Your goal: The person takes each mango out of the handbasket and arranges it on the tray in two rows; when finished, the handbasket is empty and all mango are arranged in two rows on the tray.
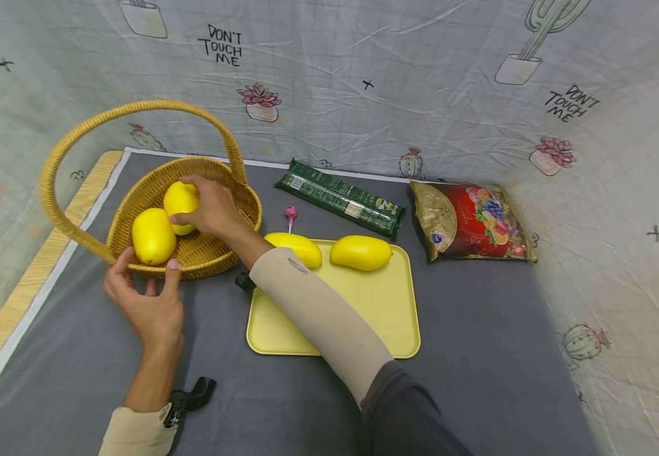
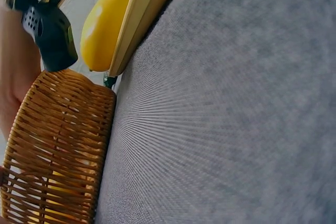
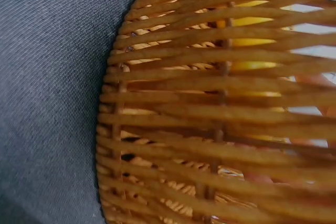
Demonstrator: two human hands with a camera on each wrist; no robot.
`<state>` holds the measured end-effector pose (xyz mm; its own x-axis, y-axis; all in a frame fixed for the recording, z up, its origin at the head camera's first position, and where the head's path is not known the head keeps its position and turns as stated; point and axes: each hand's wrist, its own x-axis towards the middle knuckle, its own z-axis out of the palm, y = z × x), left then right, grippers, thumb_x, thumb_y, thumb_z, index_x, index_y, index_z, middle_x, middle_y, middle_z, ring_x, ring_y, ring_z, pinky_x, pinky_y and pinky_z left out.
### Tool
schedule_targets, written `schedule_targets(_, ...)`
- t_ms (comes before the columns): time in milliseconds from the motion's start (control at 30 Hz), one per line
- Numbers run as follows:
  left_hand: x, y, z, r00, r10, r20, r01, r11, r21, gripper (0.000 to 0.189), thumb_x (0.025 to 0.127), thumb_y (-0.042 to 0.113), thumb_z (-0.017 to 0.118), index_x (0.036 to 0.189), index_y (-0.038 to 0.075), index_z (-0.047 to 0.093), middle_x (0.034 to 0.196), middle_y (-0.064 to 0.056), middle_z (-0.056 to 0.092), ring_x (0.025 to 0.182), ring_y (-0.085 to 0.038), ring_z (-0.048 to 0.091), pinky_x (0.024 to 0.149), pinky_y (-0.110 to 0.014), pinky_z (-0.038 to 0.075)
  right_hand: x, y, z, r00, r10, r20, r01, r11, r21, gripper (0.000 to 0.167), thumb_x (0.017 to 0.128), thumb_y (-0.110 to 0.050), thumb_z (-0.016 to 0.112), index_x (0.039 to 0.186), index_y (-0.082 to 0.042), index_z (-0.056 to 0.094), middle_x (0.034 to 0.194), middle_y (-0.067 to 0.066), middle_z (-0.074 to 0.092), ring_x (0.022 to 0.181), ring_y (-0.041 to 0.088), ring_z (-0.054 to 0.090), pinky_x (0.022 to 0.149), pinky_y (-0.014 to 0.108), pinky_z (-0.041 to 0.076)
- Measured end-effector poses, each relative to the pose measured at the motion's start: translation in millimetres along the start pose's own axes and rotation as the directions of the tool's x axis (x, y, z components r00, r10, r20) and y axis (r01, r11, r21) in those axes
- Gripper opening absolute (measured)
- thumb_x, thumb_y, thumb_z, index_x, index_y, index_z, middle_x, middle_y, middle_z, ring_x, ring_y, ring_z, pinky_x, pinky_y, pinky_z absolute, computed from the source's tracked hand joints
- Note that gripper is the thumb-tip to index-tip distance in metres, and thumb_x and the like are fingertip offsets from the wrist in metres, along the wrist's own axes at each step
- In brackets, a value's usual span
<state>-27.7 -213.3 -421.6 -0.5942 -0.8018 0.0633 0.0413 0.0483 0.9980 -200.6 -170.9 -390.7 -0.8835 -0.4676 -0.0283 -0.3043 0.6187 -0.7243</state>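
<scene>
A wicker basket with a tall hoop handle stands at the left of the table. Inside it lie two yellow mangoes, the nearer one at the left and the farther one beside it. My right hand reaches in over the right rim and holds the farther mango between thumb and fingers. At the basket's near rim, my left hand grips the edge with thumb and forefinger. In the right wrist view, the woven wall hides most of the fruit and hand.
A yellow tray bears two mangoes, one at its right and one partly behind the right arm. Behind them lie a pink lollipop and a long green packet. A red-and-gold bag lies at the right.
</scene>
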Motion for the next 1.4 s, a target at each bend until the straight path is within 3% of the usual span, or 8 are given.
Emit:
schedule_targets(333, -0.2, -0.5, 0.1, 1.000, 0.007, -0.002, -0.007, 1.000, -0.005, 0.064, 0.095, 0.010, 0.077, 0.152, 0.018, 0.048, 0.167, -0.003, 0.023, 0.156, -0.018, 0.025, 0.128, -0.052, 0.024, 3.8, -1, 10, 0.998, 0.065, 0.017, -0.064, 0.996, -0.061, 0.077, 0.086, -0.039, 0.089, 0.154, -0.034, 0.053, 0.149, -0.014, 0.060, 0.139, 0.008, 0.051, 0.106, 0.024, 0.044)
schedule_targets(567, -0.8, -1.4, 0.2, 1.000, 0.011, -0.004, -0.011, 1.000, 0.016, 0.064, 0.096, 0.012, 0.076, 0.153, 0.019, 0.048, 0.166, -0.002, 0.024, 0.155, -0.018, 0.026, 0.128, -0.052, 0.025, -0.7, 3, 4, 1.000, 0.018, 0.013, -0.017, 0.998, -0.064, 0.077, 0.086, -0.036, 0.090, 0.154, -0.034, 0.053, 0.149, -0.013, 0.060, 0.136, 0.008, 0.053, 0.107, 0.024, 0.043)
schedule_targets(767, -0.3, -1.8, -0.7, 1.000, -0.001, -0.010, 0.001, 1.000, 0.015, 0.064, 0.096, 0.012, 0.076, 0.153, 0.019, 0.047, 0.166, -0.001, 0.024, 0.156, -0.016, 0.025, 0.128, -0.052, 0.024, -14.4, 4, -14, 0.997, -0.069, 0.030, 0.069, 0.997, -0.029, 0.078, 0.088, -0.035, 0.089, 0.156, -0.033, 0.052, 0.153, -0.012, 0.058, 0.135, 0.008, 0.054, 0.108, 0.024, 0.042)
schedule_targets(967, 1.7, -4.7, -0.9, 1.000, -0.002, -0.002, 0.002, 1.000, -0.003, 0.065, 0.096, 0.011, 0.077, 0.153, 0.019, 0.047, 0.166, -0.001, 0.023, 0.156, -0.017, 0.024, 0.128, -0.052, 0.023, -33.9, 8, -33, 0.988, -0.156, 0.013, 0.155, 0.984, 0.085, 0.077, 0.088, -0.029, 0.089, 0.156, -0.031, 0.053, 0.154, -0.008, 0.058, 0.123, 0.012, 0.063, 0.096, 0.019, 0.049)
schedule_targets(1133, 2.6, -6.9, -1.3, 1.000, 0.001, -0.001, -0.001, 1.000, -0.016, 0.065, 0.095, 0.011, 0.076, 0.153, 0.019, 0.047, 0.166, -0.001, 0.023, 0.156, -0.016, 0.023, 0.129, -0.051, 0.022, -52.1, 11, -47, 0.978, -0.210, 0.010, 0.205, 0.962, 0.182, 0.079, 0.087, -0.023, 0.089, 0.157, -0.028, 0.052, 0.160, -0.004, 0.052, 0.128, 0.018, 0.066, 0.100, 0.023, 0.054)
schedule_targets(1400, 5.6, -15.7, -1.5, 1.000, 0.012, -0.002, -0.012, 1.000, -0.002, 0.065, 0.095, 0.012, 0.077, 0.153, 0.020, 0.047, 0.165, 0.001, 0.024, 0.155, -0.016, 0.024, 0.128, -0.050, 0.023, -87.0, 20, -76, 0.964, -0.265, 0.002, 0.249, 0.910, 0.332, 0.079, 0.088, -0.013, 0.088, 0.157, -0.028, 0.053, 0.154, 0.003, 0.053, 0.134, 0.021, 0.062, 0.103, 0.023, 0.054)
